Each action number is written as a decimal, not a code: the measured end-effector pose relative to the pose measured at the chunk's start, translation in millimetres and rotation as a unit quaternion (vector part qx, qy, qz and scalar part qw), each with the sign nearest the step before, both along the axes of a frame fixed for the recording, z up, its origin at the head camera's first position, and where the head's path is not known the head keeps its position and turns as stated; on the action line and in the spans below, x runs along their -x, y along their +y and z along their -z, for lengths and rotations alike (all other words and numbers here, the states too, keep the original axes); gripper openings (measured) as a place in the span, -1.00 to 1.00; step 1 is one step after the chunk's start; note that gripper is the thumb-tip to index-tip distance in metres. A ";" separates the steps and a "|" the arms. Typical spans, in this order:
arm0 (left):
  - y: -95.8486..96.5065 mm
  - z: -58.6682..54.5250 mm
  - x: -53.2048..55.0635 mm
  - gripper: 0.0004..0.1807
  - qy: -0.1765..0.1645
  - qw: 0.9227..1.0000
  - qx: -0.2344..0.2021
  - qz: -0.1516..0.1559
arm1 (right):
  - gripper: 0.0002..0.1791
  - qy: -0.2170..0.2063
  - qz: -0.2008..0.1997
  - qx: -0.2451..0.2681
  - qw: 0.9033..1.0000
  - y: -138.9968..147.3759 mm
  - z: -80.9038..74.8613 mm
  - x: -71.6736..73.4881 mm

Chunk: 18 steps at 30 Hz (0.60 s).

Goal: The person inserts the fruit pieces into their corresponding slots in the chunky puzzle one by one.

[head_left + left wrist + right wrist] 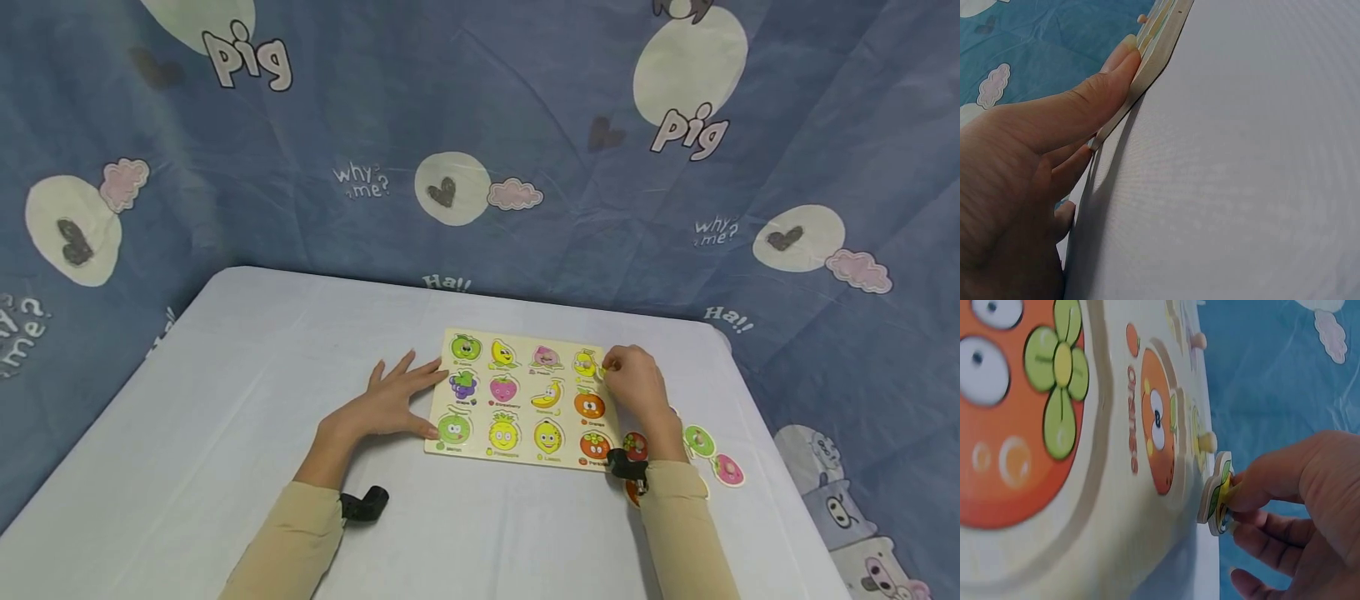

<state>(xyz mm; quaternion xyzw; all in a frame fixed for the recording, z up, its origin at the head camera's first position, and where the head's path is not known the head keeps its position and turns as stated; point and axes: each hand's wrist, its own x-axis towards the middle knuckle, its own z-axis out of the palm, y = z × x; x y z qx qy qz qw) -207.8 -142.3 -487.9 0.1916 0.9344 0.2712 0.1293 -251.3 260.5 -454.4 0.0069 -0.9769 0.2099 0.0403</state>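
A pale wooden fruit puzzle board lies on the white table, with rows of cartoon fruits in shaped recesses. My left hand spreads its fingers along the board's left edge. In the left wrist view its thumb rests against the board's side. At the top right corner my right hand pinches a small yellow and green fruit puzzle piece between thumb and fingers. That piece is held tilted, just beyond the board's edge. Near it, a wooden peg sticks up from the board.
Loose fruit pieces lie right of the board, partly under my right forearm: a green one, a pink strawberry and a red one among them. A blue patterned cloth hangs behind the white table.
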 end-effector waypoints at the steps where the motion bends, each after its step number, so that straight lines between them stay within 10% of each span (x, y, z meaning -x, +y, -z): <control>1: 0.0 0.3 0.1 0.17 0.001 1.000 0.000 0.000 | -0.75 0.001 -0.003 -0.001 1.000 -1.4 -0.3 0.5; 18: 0.6 0.3 0.2 0.19 0.007 1.000 -0.001 0.001 | -0.76 0.003 -0.033 0.004 0.999 -17.9 4.2 4.2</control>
